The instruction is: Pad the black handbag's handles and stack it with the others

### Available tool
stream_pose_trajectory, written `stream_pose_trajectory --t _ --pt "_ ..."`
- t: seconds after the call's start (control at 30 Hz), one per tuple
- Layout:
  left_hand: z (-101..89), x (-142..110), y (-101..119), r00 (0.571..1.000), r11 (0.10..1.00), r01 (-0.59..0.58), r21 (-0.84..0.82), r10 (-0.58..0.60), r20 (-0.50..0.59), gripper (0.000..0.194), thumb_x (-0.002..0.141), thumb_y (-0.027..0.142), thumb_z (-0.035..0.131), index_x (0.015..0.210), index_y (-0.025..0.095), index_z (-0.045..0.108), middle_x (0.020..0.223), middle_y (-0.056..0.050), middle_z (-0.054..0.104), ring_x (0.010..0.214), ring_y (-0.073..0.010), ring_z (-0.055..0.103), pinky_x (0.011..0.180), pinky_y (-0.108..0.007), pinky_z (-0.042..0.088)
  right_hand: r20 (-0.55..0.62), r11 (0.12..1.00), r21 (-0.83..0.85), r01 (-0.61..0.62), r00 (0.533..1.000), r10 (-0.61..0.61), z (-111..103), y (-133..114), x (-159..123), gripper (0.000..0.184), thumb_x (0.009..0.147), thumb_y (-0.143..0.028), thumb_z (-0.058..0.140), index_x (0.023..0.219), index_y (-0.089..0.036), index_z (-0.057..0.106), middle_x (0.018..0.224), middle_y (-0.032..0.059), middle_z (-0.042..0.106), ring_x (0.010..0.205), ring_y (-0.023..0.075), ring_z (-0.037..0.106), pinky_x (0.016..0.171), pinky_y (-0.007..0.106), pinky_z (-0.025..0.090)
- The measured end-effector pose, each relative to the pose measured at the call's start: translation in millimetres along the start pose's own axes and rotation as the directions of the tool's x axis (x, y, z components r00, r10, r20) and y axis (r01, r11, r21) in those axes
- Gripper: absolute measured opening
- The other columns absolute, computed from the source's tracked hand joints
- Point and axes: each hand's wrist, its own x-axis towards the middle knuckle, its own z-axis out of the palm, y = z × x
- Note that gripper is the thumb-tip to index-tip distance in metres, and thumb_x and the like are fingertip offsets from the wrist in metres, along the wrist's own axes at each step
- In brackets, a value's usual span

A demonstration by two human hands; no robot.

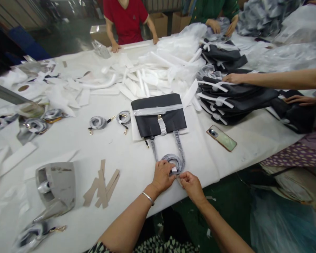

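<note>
Black leather makes up the one handbag lying flat on the white table, its two wrapped handles curling toward the near edge. Just below the bag, the left hand has its fingers curled closed on the handle wrap, and the right hand pinches a small white tab at the same spot. Right of the bag lies one phone; left of it, two coiled straps. Beyond the phone, a stack of bags sits under another person's hand.

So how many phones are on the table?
1. The phone lies flat on the white table, right of the black bag. More could be hidden under the piles.
</note>
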Motion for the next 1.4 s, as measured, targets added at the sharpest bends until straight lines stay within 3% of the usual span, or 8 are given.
stream_pose_trajectory --t 0.27,0.4,0.57,0.77,0.93,1.0,1.13,1.4 --pt "5.6 0 2 0.999 1.000 0.009 -0.025 -0.010 -0.034 0.036 0.071 0.015 0.072 0.105 0.024 0.065 0.100 -0.003 0.068 0.106 -0.0294 0.049 0.094 -0.049 0.035 0.084 0.996 -0.067 0.066 0.995 -0.060 6 -3 2 0.024 0.071 -0.038 0.057 0.080 -0.016 0.064 0.058 -0.0006 0.058 0.052 0.0150 0.052 0.052 0.027 0.044" --pt "4.0 1 -1 1.000 1.000 -0.005 -0.028 0.005 -0.019 0.034 0.070 0.012 0.071 0.102 0.025 0.067 0.097 -0.002 0.068 0.106 -0.0289 0.050 0.095 -0.048 0.035 0.170 0.993 -0.059 0.103 0.981 -0.091 6 -10 -5 0.032 0.074 -0.037 0.052 0.092 -0.015 0.068 0.077 0.0050 0.068 0.068 0.0196 0.063 0.068 0.032 0.053" --pt "0.1 -6 4 0.999 0.999 -0.031 0.005 0.031 0.018 0.039 0.071 0.010 0.065 0.109 0.022 0.063 0.105 -0.004 0.067 0.111 -0.0304 0.047 0.097 -0.049 0.034 0.320 0.976 -0.048 0.212 0.929 -0.186 -8 -10 -7 0.037 0.074 -0.026 0.049 0.104 -0.015 0.068 0.092 0.0075 0.070 0.085 0.0217 0.066 0.083 0.036 0.053" --pt "-2.1 -10 6 0.999 1.000 -0.022 0.008 0.022 0.025 0.040 0.071 0.010 0.061 0.109 0.022 0.061 0.107 -0.005 0.065 0.114 -0.0314 0.046 0.097 -0.050 0.034 0.345 0.828 -0.269 0.493 0.851 -0.395 -9 -18 12 0.019 0.082 -0.030 0.054 0.087 -0.019 0.070 0.084 0.0043 0.068 0.081 0.0193 0.064 0.077 0.031 0.050" --pt "-5.5 -7 -1 0.998 1.000 -0.025 -0.004 0.025 0.051 0.055 0.071 0.025 0.067 0.123 0.017 0.050 0.112 -0.011 0.058 0.110 -0.0308 0.046 0.097 -0.049 0.037 0.332 0.780 -0.304 0.547 0.828 -0.452 -5 -26 28 0.019 0.084 -0.029 0.052 0.085 -0.022 0.070 0.085 0.0033 0.067 0.083 0.0185 0.063 0.081 0.031 0.047" --pt "-4.1 -7 -2 1.000 1.000 -0.007 0.011 0.007 0.026 0.058 0.078 0.030 0.063 0.130 0.015 0.043 0.114 -0.013 0.056 0.109 -0.0298 0.047 0.097 -0.048 0.038 0.344 0.769 -0.321 0.553 0.824 -0.450 -4 -26 33 0.019 0.084 -0.028 0.051 0.085 -0.022 0.069 0.084 0.0028 0.067 0.082 0.0181 0.063 0.080 0.031 0.047" --pt "1.5 -7 1 0.999 0.999 0.047 0.026 -0.047 -0.014 0.051 0.082 0.021 0.058 0.129 0.015 0.041 0.114 -0.012 0.055 0.109 -0.0287 0.047 0.097 -0.047 0.038 0.366 0.749 -0.379 0.544 0.831 -0.418 -1 -27 42 0.016 0.080 -0.023 0.051 0.080 -0.021 0.067 0.083 0.0022 0.068 0.081 0.0178 0.062 0.080 0.030 0.046" --pt "12.8 -9 -1 0.988 0.998 0.058 0.004 -0.057 -0.143 0.054 0.081 0.016 0.057 0.130 0.017 0.036 0.115 -0.010 0.056 0.106 -0.0270 0.049 0.095 -0.044 0.040 0.299 0.710 -0.555 0.433 0.901 -0.315 10 -30 49 0.016 0.075 -0.018 0.052 0.086 -0.021 0.063 0.079 0.0011 0.066 0.071 0.0163 0.060 0.072 0.028 0.045"
